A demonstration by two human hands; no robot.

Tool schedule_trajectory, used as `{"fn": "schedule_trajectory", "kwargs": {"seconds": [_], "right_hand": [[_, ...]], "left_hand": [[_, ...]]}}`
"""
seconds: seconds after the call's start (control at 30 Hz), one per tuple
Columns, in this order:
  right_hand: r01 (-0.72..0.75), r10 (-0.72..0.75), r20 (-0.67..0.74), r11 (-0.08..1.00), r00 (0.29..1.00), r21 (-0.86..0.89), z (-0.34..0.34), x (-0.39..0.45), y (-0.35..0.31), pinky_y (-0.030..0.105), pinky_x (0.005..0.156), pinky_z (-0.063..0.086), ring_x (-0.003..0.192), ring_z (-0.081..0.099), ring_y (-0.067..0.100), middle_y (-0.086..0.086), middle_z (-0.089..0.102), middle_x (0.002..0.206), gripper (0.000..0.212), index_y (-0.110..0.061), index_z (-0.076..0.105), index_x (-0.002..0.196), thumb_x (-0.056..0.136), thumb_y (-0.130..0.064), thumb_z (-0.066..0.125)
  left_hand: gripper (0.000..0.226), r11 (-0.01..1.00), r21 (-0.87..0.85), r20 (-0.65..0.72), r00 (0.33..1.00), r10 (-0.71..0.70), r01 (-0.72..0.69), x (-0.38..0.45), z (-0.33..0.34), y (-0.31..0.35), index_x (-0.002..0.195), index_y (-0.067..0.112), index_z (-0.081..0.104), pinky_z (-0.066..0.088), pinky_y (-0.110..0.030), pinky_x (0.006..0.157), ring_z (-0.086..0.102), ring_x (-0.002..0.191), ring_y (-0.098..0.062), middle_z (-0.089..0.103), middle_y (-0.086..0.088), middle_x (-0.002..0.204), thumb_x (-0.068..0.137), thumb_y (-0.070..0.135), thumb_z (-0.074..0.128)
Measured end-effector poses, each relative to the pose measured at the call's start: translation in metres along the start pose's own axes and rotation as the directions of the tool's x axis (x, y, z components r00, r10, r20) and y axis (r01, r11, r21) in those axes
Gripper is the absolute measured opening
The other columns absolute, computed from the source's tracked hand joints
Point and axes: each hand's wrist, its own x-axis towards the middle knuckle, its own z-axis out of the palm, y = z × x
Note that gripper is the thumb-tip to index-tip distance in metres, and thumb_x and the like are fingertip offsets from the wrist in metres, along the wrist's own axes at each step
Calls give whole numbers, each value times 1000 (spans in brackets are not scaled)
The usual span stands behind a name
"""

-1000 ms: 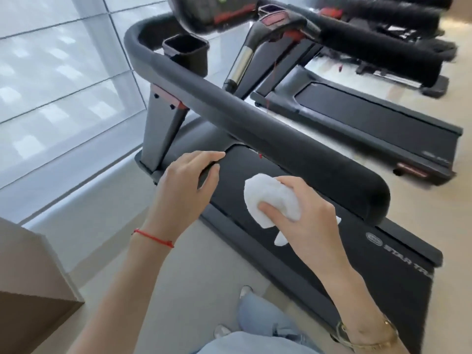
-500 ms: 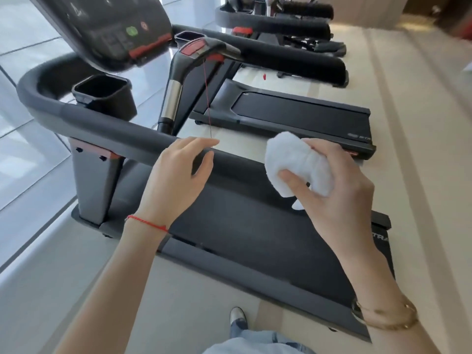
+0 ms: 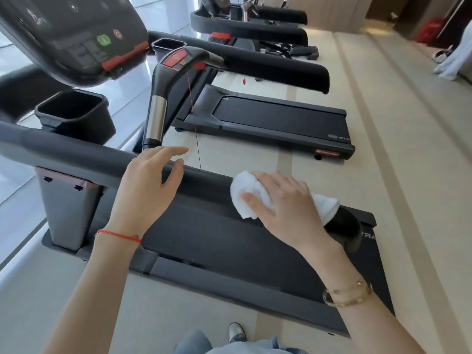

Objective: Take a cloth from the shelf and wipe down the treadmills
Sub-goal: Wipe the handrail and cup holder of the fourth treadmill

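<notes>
The nearest black treadmill's padded handrail point(image 3: 76, 154) crosses the view from left to right above its belt point(image 3: 204, 236). My right hand point(image 3: 286, 208) lies over the rail near its right end and holds a bunched white cloth point(image 3: 241, 186) against it, thumb on the near side and fingers draped over the top. A corner of the cloth sticks out past the hand by the rail's end cap. My left hand point(image 3: 148, 185) sits at the rail's middle with relaxed, spread fingers, holding nothing; whether it touches the rail is unclear.
The console point(image 3: 76, 39) and a cup holder point(image 3: 74, 111) rise at upper left, and a thin red safety cord point(image 3: 194, 118) hangs down. A second treadmill point(image 3: 278, 118) and a third stand beyond. A window wall runs along the left. Someone's legs point(image 3: 457, 60) show far right.
My right hand dropped from mid-air and set the cloth down onto the handrail near its end. My left hand stayed by the rail. The view swung right and upward.
</notes>
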Motion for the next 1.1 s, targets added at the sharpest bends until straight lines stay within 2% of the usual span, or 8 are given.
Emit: {"fn": "schedule_trajectory", "kwargs": {"seconds": [0.07,0.17,0.3,0.47,0.57,0.77,0.97,1.1], "right_hand": [[34,-35,42,999,998,14,11,19,-27,40,95,40,107,58,21,-7,61,124,58,-31,52,135,93,-64,30],[37,-37,33,999,999,4,27,35,-55,40,93,41,105,59,22,-6,63,122,52,-31,52,134,95,-61,36],[-53,58,-128,998,990,38,33,25,-54,34,86,40,97,59,18,-11,66,110,47,-32,58,123,93,-62,38],[-209,206,-259,978,944,16,50,42,-87,38,79,40,82,57,22,-8,66,87,47,-27,66,104,88,-61,39],[-196,190,-252,981,949,-1,68,66,-128,33,79,34,84,57,21,-8,67,90,45,-28,67,105,88,-59,39],[-157,166,-305,986,938,52,78,68,-139,32,80,38,82,54,18,-10,66,88,38,-26,66,103,93,-54,43],[-431,395,-480,901,783,38,67,57,-113,35,67,35,63,41,21,-7,44,60,34,-18,46,67,94,-39,46],[-349,319,-456,937,831,18,84,60,-140,36,82,39,78,52,20,-4,62,76,33,-18,66,86,95,-42,46]], "left_hand": [[28,999,32,1,1000,3,-3,6,-6,-19,123,9,67,47,-29,82,58,70,-28,70,-7,110,96,9,60],[27,999,17,-3,1000,27,-27,14,-14,-50,121,9,68,45,-22,82,40,64,0,67,1,100,96,9,60],[24,998,19,-4,998,57,-57,28,-31,-92,116,10,70,36,-3,84,40,69,3,57,10,99,95,7,61],[23,998,19,74,995,64,-65,38,-42,-135,116,10,71,50,-36,90,64,90,-23,71,-2,107,96,10,61],[20,995,5,131,986,101,-103,40,-42,-144,111,9,73,51,-48,91,69,91,-25,75,-3,100,97,11,58],[26,993,66,116,989,94,-102,33,-38,-149,93,16,75,43,-44,93,66,78,-20,74,6,85,102,15,51],[29,993,76,107,991,82,-90,32,-35,-149,90,16,75,35,-38,95,65,81,-22,75,3,87,102,16,48],[22,985,-92,157,974,161,-148,34,-27,-134,99,11,74,45,-50,95,67,85,-26,74,-1,93,100,12,52]]}}
